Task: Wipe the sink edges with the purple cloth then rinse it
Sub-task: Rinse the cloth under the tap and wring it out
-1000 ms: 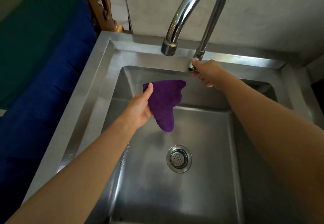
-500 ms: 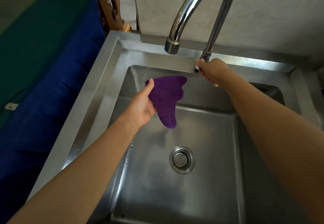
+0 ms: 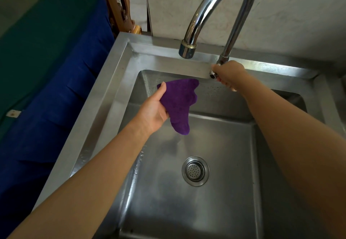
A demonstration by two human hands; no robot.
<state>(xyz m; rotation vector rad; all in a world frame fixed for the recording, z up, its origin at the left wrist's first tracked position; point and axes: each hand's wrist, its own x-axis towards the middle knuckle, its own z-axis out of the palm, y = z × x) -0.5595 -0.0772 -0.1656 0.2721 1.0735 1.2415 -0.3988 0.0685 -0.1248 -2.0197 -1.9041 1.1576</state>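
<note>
The purple cloth (image 3: 179, 104) hangs over the steel sink basin (image 3: 215, 141), held up in my left hand (image 3: 153, 109), thumb on its upper left corner. It dangles below and left of the spout (image 3: 187, 48) of the curved chrome tap (image 3: 221, 1). My right hand (image 3: 229, 75) is closed around the tap handle (image 3: 213, 75) at the base of the tap, on the sink's back edge (image 3: 168, 62). No water runs from the spout.
A round strainer drain (image 3: 195, 170) sits in the basin floor. A blue and green cloth-covered surface (image 3: 46, 70) lies left of the sink's left rim (image 3: 97, 107). Carved wooden furniture (image 3: 118, 8) stands behind it. A pale wall (image 3: 290, 14) backs the sink.
Both hands keep their holds. The view has shifted slightly right; the cloth and my left hand sit a little higher and closer to the spout.
</note>
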